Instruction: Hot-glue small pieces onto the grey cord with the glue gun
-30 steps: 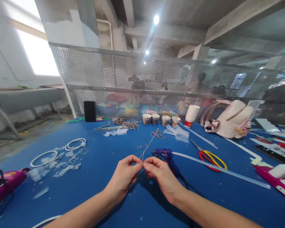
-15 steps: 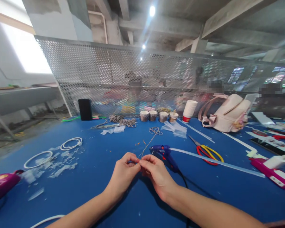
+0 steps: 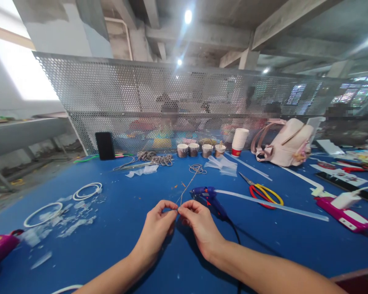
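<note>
A thin grey-brown cord [image 3: 187, 185] runs from a small loose coil [image 3: 197, 168] on the blue table down to my fingertips. My left hand [image 3: 158, 223] pinches the cord between thumb and forefinger. Right against it, my right hand [image 3: 200, 225] pinches the same cord, the two thumbs nearly touching. The cord's end is hidden by my fingers. Just beyond my right hand lies a blue hot glue gun [image 3: 211, 197], with a long clear glue stick [image 3: 272, 205] sticking out of its back.
Red-and-yellow-handled scissors [image 3: 265, 195] lie to the right, near a magenta power strip [image 3: 343, 216]. White rings [image 3: 43, 214] and plastic scraps are at left. Paper cups [image 3: 182, 150], a cord bundle [image 3: 155, 158] and a pink backpack [image 3: 285, 145] line the back, before a perforated metal screen [image 3: 104, 90].
The view has shifted slightly, so most things appear a little further left. My hands stay together on the cord; the fingers have shifted slightly, with the fingertips now closer together.
</note>
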Motion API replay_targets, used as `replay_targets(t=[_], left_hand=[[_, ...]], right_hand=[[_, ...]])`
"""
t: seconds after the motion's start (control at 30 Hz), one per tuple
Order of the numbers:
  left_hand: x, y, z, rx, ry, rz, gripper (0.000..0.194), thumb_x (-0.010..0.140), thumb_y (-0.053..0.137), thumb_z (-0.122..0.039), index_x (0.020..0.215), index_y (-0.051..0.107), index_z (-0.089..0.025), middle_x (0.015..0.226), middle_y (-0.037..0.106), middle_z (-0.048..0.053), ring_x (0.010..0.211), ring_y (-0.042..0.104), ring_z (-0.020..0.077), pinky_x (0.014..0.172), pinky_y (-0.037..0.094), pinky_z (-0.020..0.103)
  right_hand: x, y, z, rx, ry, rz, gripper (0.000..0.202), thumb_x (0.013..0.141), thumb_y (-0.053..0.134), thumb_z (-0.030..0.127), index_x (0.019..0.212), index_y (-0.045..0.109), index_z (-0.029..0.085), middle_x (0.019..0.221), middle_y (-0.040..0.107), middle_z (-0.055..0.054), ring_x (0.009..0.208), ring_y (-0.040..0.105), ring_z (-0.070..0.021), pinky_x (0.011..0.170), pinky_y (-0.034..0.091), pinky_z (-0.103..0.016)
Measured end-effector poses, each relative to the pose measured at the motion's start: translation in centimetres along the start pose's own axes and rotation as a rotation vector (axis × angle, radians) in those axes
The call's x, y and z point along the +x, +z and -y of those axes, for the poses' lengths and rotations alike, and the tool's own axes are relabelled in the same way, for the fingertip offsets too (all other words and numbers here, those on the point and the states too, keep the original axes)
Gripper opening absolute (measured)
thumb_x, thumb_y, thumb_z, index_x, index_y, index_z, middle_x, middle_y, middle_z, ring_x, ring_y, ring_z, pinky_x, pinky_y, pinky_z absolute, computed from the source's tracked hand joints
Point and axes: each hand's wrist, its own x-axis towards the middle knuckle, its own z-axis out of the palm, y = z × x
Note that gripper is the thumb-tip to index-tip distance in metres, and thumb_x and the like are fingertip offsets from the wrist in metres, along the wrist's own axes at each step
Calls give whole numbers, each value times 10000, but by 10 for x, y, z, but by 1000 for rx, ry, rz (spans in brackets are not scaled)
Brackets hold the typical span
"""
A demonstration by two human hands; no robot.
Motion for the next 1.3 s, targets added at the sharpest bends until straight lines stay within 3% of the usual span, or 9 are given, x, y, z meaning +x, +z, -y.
replay_targets(t=[0.23, 0.8, 1.0, 1.3], left_hand=[[2, 0, 1, -85, -34, 11, 252, 683, 643, -387, 742, 512, -179, 375, 322, -122, 348, 234, 41, 365, 147, 161], [4, 0, -1, -183, -21, -35, 306, 634, 718, -383, 682, 493, -181, 364, 321, -127, 335, 229, 26, 352, 143, 151], [5, -1, 3, -211, -42, -2, 324, 624, 725, -408, 650, 503, -174, 366, 297, -130, 342, 190, 19, 351, 144, 153], [5, -2, 7, -194, -24, 31, 313, 652, 717, -408, 630, 539, -152, 387, 342, -106, 343, 247, 19, 349, 174, 150]], right_hand=[[-3, 0, 2, -19, -21, -11, 81, 615, 629, 228, 611, 572, 170, 558, 512, 42, 559, 412, -105, 552, 306, -239], [-4, 1, 5, 29, 3, 31, 89, 589, 620, 222, 571, 554, 165, 515, 484, 48, 504, 373, -89, 507, 269, -235], [-5, 0, 5, 20, 4, 39, 105, 598, 631, 234, 563, 559, 166, 507, 478, 46, 502, 371, -91, 504, 262, -237], [-6, 0, 5, 25, -12, 40, 115, 598, 643, 243, 564, 573, 159, 512, 484, 45, 500, 365, -89, 509, 265, -235]])
